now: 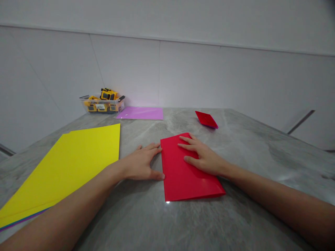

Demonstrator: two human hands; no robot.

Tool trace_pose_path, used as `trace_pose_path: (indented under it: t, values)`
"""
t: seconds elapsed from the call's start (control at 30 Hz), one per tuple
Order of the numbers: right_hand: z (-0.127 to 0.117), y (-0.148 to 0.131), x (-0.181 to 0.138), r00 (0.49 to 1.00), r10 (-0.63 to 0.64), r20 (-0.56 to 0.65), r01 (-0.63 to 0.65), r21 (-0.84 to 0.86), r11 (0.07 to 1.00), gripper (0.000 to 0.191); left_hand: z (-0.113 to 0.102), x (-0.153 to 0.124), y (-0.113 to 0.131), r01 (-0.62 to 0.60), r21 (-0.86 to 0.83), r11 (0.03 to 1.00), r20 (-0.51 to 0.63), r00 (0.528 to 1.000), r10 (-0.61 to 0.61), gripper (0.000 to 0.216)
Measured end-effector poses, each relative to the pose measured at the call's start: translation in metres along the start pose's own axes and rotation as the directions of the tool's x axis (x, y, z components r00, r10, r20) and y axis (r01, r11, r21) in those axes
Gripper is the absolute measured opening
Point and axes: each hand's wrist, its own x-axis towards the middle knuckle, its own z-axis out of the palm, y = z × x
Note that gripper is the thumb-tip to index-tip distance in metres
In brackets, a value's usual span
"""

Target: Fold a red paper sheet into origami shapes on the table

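A folded red sheet of paper (183,177) lies on the grey marble table (248,157) in front of me. My right hand (202,157) rests flat on its upper part, fingers stretched out and pointing left. My left hand (142,162) lies flat on the table at the sheet's left folded edge, fingertips and thumb touching that edge. Neither hand grips anything.
A stack of large sheets with yellow on top (68,164) lies at the left. A purple sheet (141,113) and a clear box of yellow toy vehicles (103,103) sit by the wall. A small folded red paper piece (206,119) lies beyond the red sheet.
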Motion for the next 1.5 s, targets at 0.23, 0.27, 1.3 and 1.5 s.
trace_pose_path:
  t: [0.23, 0.27, 1.3, 1.5]
  values:
    - [-0.006, -0.026, -0.023, 0.997, 0.073, 0.022, -0.073, -0.026, 0.997, 0.054, -0.002, -0.005, -0.002, -0.06, -0.003, 0.998, 0.05, 0.997, 0.061, 0.093]
    - [-0.007, -0.028, -0.026, 0.997, 0.078, 0.01, -0.078, -0.029, 0.997, 0.056, -0.002, -0.006, -0.002, -0.067, -0.001, 0.998, 0.051, 0.996, 0.066, 0.093]
    - [0.014, -0.021, -0.018, 0.949, 0.159, -0.272, -0.014, 0.466, 0.884, 0.056, 0.025, -0.013, 0.047, -0.184, -0.929, 0.321, -0.095, 0.957, 0.275, 0.091]
    - [0.013, -0.033, -0.023, 0.935, 0.122, -0.334, 0.039, 0.437, 0.899, 0.052, 0.034, -0.016, 0.062, -0.146, -0.985, 0.088, -0.131, 0.979, 0.154, 0.059]
